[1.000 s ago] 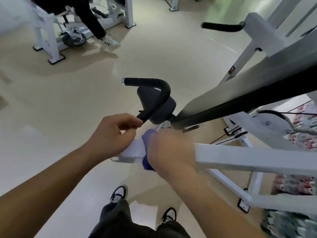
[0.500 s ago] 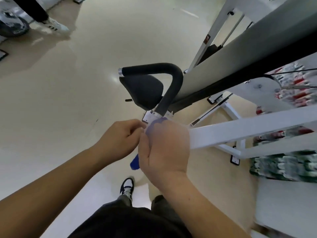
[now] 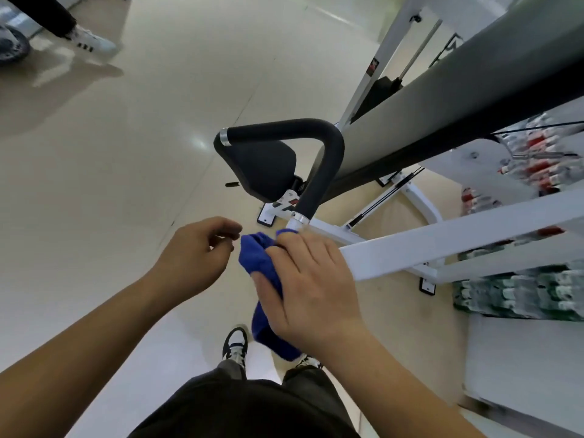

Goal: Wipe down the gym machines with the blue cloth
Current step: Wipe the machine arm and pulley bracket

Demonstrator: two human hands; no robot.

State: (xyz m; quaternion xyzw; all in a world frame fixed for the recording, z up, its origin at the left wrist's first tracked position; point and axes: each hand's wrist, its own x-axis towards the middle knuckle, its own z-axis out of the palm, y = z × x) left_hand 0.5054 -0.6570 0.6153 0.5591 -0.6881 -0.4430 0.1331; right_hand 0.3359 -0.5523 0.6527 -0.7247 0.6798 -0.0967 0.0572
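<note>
Cream floor (image 3: pixel 110 153), glossy, fills the left side, and up in the far corner another person's white trainer (image 3: pixel 91 42) is planted under a dark trouser leg. Moving in, the left hand (image 3: pixel 196 251) hovers in mid-air with its fingers loosely curled and nothing in them, fingertips just beside the blue cloth (image 3: pixel 254 257) but not on it. The cloth is bunched at the top and trails down in a long tail towards the wearer's black-and-white shoe (image 3: pixel 235 344) below.

Above the hands is a black pad (image 3: pixel 262 169), and over it loops the black foam handle (image 3: pixel 325 172), bending down to a silver collar right at the top of the cloth.

Now the right hand (image 3: pixel 313 286). It grips the cloth, thumb clamped on the fabric at the left and fingers draped over the bunch. One fingertip shows wrapped in blue just under the collar. The palm covers the near end of the white bar (image 3: pixel 458 238), so whether the cloth sits flat on the metal underneath, I cannot tell.

That bar runs off to the right edge, rising slightly. Higher up, a broad grey beam (image 3: pixel 474 83) slants across the corner, and on the far right, behind the frame, are blurred packs of bottles (image 3: pixel 521 298).
</note>
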